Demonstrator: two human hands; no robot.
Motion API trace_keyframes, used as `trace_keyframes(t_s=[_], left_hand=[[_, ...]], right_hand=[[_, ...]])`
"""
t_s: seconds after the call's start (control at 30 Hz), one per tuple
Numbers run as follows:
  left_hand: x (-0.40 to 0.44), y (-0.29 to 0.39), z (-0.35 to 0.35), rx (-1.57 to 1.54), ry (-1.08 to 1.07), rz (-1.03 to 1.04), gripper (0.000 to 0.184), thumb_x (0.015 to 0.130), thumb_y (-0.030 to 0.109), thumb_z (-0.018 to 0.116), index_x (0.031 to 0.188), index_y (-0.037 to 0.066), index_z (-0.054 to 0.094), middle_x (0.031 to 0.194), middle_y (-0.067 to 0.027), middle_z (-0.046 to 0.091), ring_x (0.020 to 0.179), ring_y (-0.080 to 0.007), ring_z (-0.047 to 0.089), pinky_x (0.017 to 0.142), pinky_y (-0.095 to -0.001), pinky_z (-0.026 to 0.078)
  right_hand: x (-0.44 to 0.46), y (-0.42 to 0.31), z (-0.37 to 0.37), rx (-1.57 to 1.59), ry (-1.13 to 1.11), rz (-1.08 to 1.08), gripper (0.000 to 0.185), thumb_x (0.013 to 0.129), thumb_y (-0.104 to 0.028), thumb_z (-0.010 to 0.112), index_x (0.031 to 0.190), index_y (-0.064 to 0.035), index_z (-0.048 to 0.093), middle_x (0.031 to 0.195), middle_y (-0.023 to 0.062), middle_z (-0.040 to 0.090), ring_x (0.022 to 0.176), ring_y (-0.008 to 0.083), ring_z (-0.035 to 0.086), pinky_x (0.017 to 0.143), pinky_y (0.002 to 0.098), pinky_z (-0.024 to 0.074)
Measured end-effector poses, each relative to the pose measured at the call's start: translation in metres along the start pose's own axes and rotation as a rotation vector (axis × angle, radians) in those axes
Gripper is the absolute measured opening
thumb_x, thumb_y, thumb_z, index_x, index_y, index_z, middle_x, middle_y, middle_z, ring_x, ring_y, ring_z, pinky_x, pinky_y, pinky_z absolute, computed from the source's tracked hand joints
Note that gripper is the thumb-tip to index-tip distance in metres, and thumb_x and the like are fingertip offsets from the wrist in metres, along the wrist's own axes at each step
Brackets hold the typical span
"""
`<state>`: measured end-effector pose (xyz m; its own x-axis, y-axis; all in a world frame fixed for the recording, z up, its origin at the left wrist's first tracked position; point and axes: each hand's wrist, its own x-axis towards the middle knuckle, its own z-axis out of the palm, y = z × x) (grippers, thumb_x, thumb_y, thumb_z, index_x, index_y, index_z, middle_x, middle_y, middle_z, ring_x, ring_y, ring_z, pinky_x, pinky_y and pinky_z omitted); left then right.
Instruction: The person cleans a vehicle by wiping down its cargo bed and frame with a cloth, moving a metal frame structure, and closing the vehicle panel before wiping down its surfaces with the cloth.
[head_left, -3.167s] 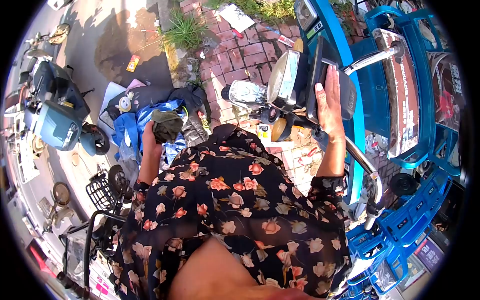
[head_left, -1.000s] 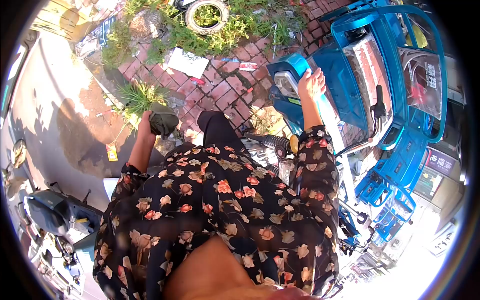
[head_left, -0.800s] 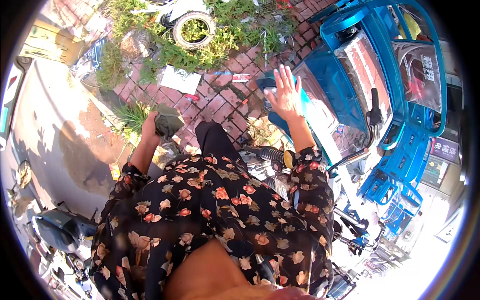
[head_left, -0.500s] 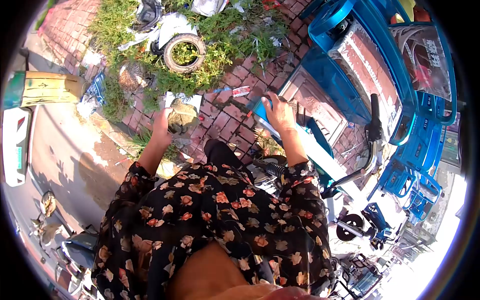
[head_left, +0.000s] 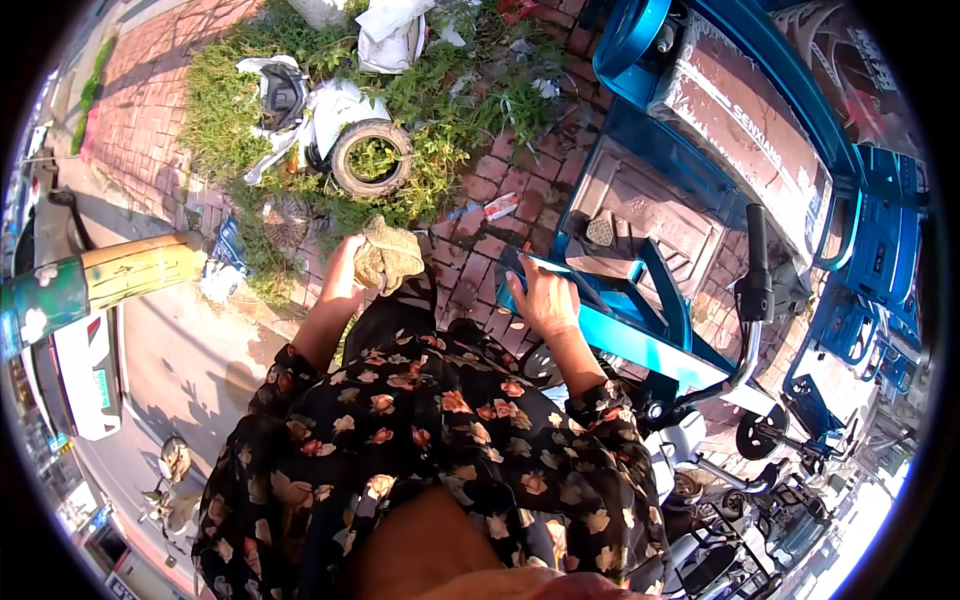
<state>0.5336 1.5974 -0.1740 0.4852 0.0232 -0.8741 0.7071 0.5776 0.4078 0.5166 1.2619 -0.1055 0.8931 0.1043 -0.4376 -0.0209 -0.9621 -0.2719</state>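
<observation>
My left hand [head_left: 343,276] is closed on a crumpled tan rag [head_left: 388,256], held above my dark trouser leg. On the right, my right hand [head_left: 547,300] lies at the front corner of the blue metal body of a three-wheeler [head_left: 640,352]. Its thumb and fingers are apart and touch the blue surface, with no loose thing seen in them. Beyond this hand is the vehicle's footwell [head_left: 655,215], with a pedal [head_left: 600,232] in it. A black handlebar grip [head_left: 757,240] rises farther right.
A brown seat box [head_left: 750,120] sits behind the footwell. Ahead, a loose tyre [head_left: 371,158] and white litter [head_left: 340,115] lie on weeds. Red paving bricks [head_left: 490,180] run between weeds and vehicle. At left stands a painted yellow-green post [head_left: 140,270]. More blue vehicles [head_left: 870,290] stand at right.
The rag in my left hand has come up and slightly right. My right hand has moved down along the blue body, while my view has shifted, showing more of the footwell.
</observation>
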Motion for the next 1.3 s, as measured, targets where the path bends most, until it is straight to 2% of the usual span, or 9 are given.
trace_keyframes(t_s=[0.2, 0.43, 0.5, 0.7, 0.87, 0.97, 1.03, 1.13, 1.3], left_hand=[[0.052, 0.066, 0.049, 0.129, -0.056, 0.033, 0.025, 0.09, 0.028, 0.059, 0.105, 0.009, 0.064, 0.098, -0.0027, 0.068, 0.087, -0.015, 0.066, 0.077, -0.0316, 0.052], [0.082, 0.159, 0.127, 0.196, -0.197, 0.031, 0.018, 0.09, 0.026, 0.062, 0.098, 0.01, 0.063, 0.093, -0.0011, 0.064, 0.087, -0.0124, 0.064, 0.077, -0.0299, 0.051], [0.128, 0.164, 0.118, 0.324, -0.268, 0.096, 0.025, 0.093, 0.025, 0.059, 0.11, 0.007, 0.062, 0.104, -0.0046, 0.065, 0.098, -0.0163, 0.065, 0.083, -0.035, 0.054], [0.164, 0.202, 0.157, 0.358, -0.265, 0.199, 0.017, 0.09, 0.025, 0.063, 0.1, 0.011, 0.065, 0.097, -0.0001, 0.065, 0.092, -0.0131, 0.064, 0.08, -0.033, 0.053], [0.184, 0.233, 0.189, 0.316, -0.347, 0.077, 0.018, 0.094, 0.025, 0.058, 0.1, 0.009, 0.064, 0.097, -0.0002, 0.064, 0.092, -0.0112, 0.061, 0.083, -0.0295, 0.047], [0.204, 0.252, 0.209, 0.488, -0.374, 0.318, 0.018, 0.094, 0.024, 0.057, 0.1, 0.009, 0.064, 0.096, 0.0001, 0.064, 0.091, -0.0104, 0.06, 0.082, -0.0291, 0.047], [0.221, 0.267, 0.224, 0.331, -0.328, 0.225, 0.013, 0.091, 0.022, 0.061, 0.094, 0.01, 0.064, 0.092, 0.0018, 0.063, 0.089, -0.0091, 0.059, 0.081, -0.0272, 0.045], [0.243, 0.302, 0.258, 0.155, -0.263, 0.066, 0.01, 0.089, 0.021, 0.065, 0.088, 0.011, 0.064, 0.089, 0.0032, 0.064, 0.086, -0.008, 0.058, 0.08, -0.0257, 0.043], [0.278, 0.345, 0.3, 0.175, -0.158, 0.049, 0.023, 0.091, 0.025, 0.06, 0.105, 0.007, 0.064, 0.098, -0.0057, 0.068, 0.088, -0.0197, 0.068, 0.075, -0.036, 0.055]], right_hand=[[0.019, -0.002, -0.015, 0.118, -0.038, 0.236, 0.05, 0.096, -0.056, 0.042, 0.115, -0.0162, 0.066, 0.085, 0.0175, 0.07, 0.084, 0.0361, 0.069, 0.077, 0.0472, 0.0529], [0.034, -0.01, -0.02, 0.07, 0.048, 0.311, 0.044, 0.095, -0.047, 0.051, 0.115, -0.0115, 0.065, 0.107, 0.0122, 0.069, 0.103, 0.0315, 0.064, 0.085, 0.0433, 0.0514], [0.036, -0.012, -0.022, 0.113, -0.011, 0.372, 0.043, 0.095, -0.046, 0.051, 0.118, -0.0129, 0.066, 0.11, 0.0107, 0.069, 0.107, 0.0308, 0.062, 0.088, 0.0425, 0.0496], [0.047, -0.01, -0.031, 0.115, -0.069, 0.38, 0.045, 0.096, -0.048, 0.046, 0.119, -0.0146, 0.065, 0.109, 0.0097, 0.069, 0.104, 0.03, 0.063, 0.088, 0.0417, 0.0502], [0.055, -0.004, -0.033, 0.109, -0.164, 0.385, 0.045, 0.095, -0.048, 0.047, 0.118, -0.0133, 0.065, 0.107, 0.0111, 0.069, 0.103, 0.0307, 0.063, 0.087, 0.0428, 0.0503], [0.06, 0.013, -0.022, 0.274, -0.224, 0.513, 0.048, 0.096, -0.048, 0.046, 0.12, -0.0114, 0.065, 0.109, 0.013, 0.069, 0.104, 0.0322, 0.064, 0.089, 0.0423, 0.0501], [0.086, 0.018, -0.032, 0.628, 0.06, 0.605, 0.04, 0.1, -0.035, 0.047, 0.116, -0.004, 0.067, 0.096, 0.0168, 0.071, 0.092, 0.0317, 0.068, 0.083, 0.0379, 0.0513], [0.163, 0.01, -0.067, 0.732, 0.451, 0.671, 0.041, 0.102, -0.032, 0.048, 0.116, 0.003, 0.065, 0.093, 0.0152, 0.072, 0.087, 0.0196, 0.067, 0.079, 0.0324, 0.0513], [0.299, -0.004, -0.152, 0.855, 0.58, 0.45, 0.039, 0.104, -0.027, 0.044, 0.131, -0.0012, 0.057, 0.1, 0.0102, 0.069, 0.093, 0.0169, 0.063, 0.081, 0.03, 0.0502]])
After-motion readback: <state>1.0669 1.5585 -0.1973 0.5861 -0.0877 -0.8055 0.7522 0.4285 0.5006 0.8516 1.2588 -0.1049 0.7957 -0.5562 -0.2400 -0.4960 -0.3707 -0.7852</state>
